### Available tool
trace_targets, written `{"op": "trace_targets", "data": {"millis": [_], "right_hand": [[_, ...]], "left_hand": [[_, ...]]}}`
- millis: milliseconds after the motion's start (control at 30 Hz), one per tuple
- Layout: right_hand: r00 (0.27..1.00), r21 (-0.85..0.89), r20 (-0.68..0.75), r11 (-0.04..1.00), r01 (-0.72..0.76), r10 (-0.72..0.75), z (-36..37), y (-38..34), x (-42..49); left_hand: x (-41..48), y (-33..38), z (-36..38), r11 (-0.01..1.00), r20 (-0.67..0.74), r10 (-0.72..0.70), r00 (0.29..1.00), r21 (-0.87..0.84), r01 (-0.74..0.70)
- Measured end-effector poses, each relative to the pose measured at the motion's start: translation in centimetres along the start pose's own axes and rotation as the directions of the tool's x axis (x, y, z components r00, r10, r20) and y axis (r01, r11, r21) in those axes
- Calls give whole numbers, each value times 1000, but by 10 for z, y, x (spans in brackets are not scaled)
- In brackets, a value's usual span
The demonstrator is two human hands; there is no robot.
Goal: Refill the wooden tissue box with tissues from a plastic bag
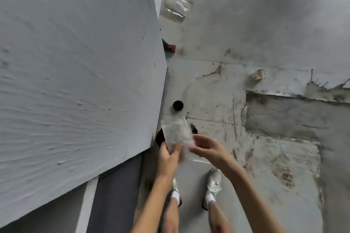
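— White sneakers (213,181) on grey floor (189,185) nearest, I'm looking straight down. Hands?

— Both mine, raised above the shoes. Left hand (168,154) closed on the lower left edge of a clear plastic bag (177,134), thumb on top. Right hand (206,147) loosely open, fingertips touching the bag's lower right corner; a firm pinch I can't confirm, blurry.

— Contents?

— Something whitish inside, can't tell more. Bag sits upright between the hands.

— Further out?

— Black round cap (178,105) on the floor just past it, grey table (75,62) at left, second clear bag (175,8) far up. Wooden box not visible.
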State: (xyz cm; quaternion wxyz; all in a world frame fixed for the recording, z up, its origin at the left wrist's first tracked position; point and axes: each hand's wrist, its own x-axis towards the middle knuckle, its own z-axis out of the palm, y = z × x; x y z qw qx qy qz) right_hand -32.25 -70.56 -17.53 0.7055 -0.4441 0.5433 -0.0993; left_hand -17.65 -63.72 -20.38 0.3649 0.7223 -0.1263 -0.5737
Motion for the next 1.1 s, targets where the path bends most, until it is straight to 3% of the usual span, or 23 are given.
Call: {"op": "trace_targets", "data": {"millis": [133, 267, 400, 500, 633, 733, 833, 900, 1000, 1100], "right_hand": [[986, -232, -169, 971, -54, 14, 8, 129, 122], [941, -480, -327, 873, -86, -87, 11, 227, 209], [941, -776, -142, 625, 87, -307, 21, 301, 271], [905, -879, -32, 443, 177, -424, 33, 328, 309], [864, -946, -84, 313, 88, -497, 48, 354, 352], [909, -967, -63, 249, 46, -412, 56, 376, 369], [996, -961, -39, 276, -15, -81, 61, 395, 374], [997, -962, -25, 268, -43, 70, 64, 400, 373], [995, -962, 3, 272, -24, 99, 70, 402, 366], [1000, -943, -4, 334, -12, 24, 69, 397, 352]], "left_hand": [[103, -107, 8, 986, -55, -142, 988, 84, 146], [192, -203, 10, 935, -204, -349, 915, -1, 356], [259, -273, 3, 877, -311, -476, 823, -92, 472], [301, -302, 4, 895, -309, -446, 840, -136, 425], [336, -323, 6, 914, -287, -404, 869, -161, 371], [350, -329, 6, 930, -343, -366, 865, -155, 333], [355, -333, 6, 930, -334, -363, 870, -190, 315], [354, -334, 4, 932, -317, -360, 877, -160, 325], [351, -337, 1, 937, -312, -349, 884, -141, 320], [344, -335, -4, 926, -279, -378, 883, -119, 359]]}}
